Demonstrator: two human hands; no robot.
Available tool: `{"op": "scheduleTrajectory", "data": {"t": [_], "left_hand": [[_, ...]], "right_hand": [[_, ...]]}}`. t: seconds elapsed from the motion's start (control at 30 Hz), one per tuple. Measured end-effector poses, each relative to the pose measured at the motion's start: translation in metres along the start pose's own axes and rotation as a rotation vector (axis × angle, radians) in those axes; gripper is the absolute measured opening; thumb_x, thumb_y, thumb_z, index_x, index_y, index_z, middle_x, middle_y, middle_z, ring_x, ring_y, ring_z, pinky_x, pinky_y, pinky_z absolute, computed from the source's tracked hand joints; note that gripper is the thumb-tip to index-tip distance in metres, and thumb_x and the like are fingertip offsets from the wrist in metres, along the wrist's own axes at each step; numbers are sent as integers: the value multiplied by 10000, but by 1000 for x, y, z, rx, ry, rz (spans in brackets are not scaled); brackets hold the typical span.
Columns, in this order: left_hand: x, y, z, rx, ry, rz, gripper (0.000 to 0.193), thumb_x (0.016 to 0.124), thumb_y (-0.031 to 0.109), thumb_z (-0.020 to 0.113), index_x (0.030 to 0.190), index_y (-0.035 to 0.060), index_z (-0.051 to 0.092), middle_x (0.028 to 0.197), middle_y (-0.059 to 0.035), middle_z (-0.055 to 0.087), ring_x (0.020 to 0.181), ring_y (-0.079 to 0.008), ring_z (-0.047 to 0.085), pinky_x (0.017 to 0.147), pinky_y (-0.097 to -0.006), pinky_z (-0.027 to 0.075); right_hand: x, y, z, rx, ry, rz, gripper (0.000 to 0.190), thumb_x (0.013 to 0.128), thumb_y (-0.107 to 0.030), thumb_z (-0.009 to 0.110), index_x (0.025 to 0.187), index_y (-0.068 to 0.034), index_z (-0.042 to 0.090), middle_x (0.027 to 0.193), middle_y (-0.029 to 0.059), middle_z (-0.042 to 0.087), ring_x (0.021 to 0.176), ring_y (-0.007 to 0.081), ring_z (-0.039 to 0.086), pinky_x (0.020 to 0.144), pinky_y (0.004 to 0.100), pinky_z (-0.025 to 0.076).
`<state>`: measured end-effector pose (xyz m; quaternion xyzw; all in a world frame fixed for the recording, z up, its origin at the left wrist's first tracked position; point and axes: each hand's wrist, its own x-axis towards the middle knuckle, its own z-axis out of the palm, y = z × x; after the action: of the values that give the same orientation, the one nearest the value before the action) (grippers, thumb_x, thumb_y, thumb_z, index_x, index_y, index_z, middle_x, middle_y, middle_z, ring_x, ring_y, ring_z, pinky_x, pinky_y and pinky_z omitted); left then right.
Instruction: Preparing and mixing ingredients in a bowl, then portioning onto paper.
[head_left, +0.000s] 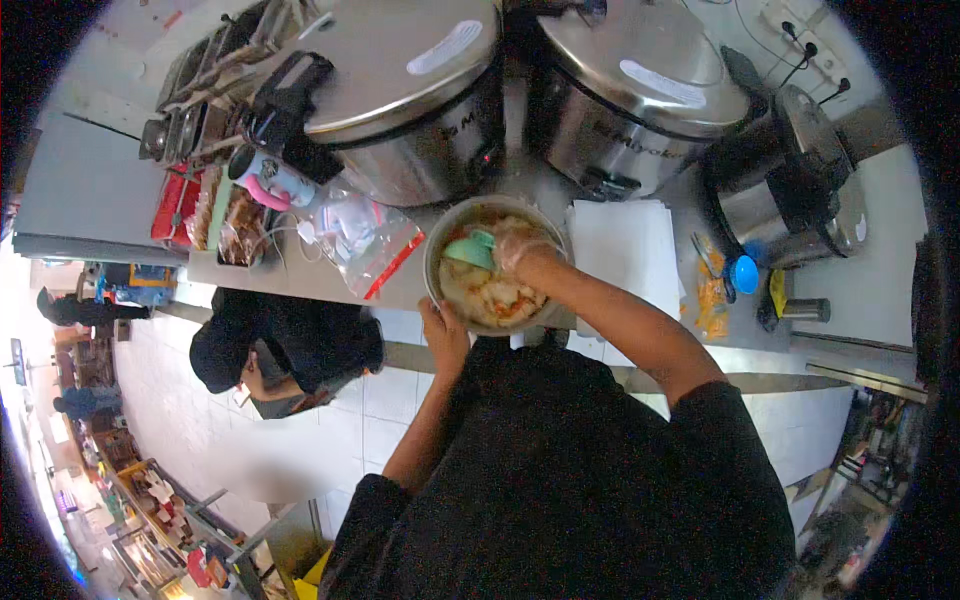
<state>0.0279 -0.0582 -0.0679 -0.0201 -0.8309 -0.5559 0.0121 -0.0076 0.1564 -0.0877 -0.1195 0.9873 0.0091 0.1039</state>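
A large round metal pot (433, 277) stands at the counter's front edge, close to my body. Inside it lies pale food with orange-red sauce (499, 300), possibly rice. My left hand (445, 330) grips the pot's outer wall and rim at the near left. Reaching in from the right, my right hand (521, 255) appears to wear a clear plastic glove. Its fingers are closed at the edge of a small green bowl or scoop (471, 251), which is tilted over the food. The glove and glare partly hide the fingertips.
Two big steel rice cookers (420, 157) (615, 142) stand behind the pot, with a smaller cooker (780, 195) at right. White paper sheets (626, 255), a blue cup (744, 274) and orange packets (712, 300) lie rightward. Leftward are a zip bag (367, 240), a mug (274, 178) and a seated person (300, 337).
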Motion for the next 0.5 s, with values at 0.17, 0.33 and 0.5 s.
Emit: {"op": "scheduleTrajectory", "data": {"t": [0.17,0.33,0.5], "left_hand": [[53,25,-20,-93,-227,-47,254,921,223,513,1045,2,531,855,-136,626,785,-195,585,693,-311,456],[115,8,16,-116,-407,-89,286,925,241,508,1046,-7,583,875,-125,637,791,-171,584,700,-319,458],[117,-17,33,-223,-234,52,302,926,260,496,987,-12,612,803,-116,613,735,-186,555,662,-318,436]], "right_hand": [[-65,-1,-100,196,-160,627,215,722,-162,671,903,-48,661,933,143,659,885,269,646,724,373,530],[-26,3,-85,217,-281,455,333,638,-206,744,926,-56,668,971,139,660,922,272,641,753,370,531],[-14,0,-65,-8,-412,230,286,655,-173,723,902,-37,675,966,152,660,901,284,644,749,376,533]]}}
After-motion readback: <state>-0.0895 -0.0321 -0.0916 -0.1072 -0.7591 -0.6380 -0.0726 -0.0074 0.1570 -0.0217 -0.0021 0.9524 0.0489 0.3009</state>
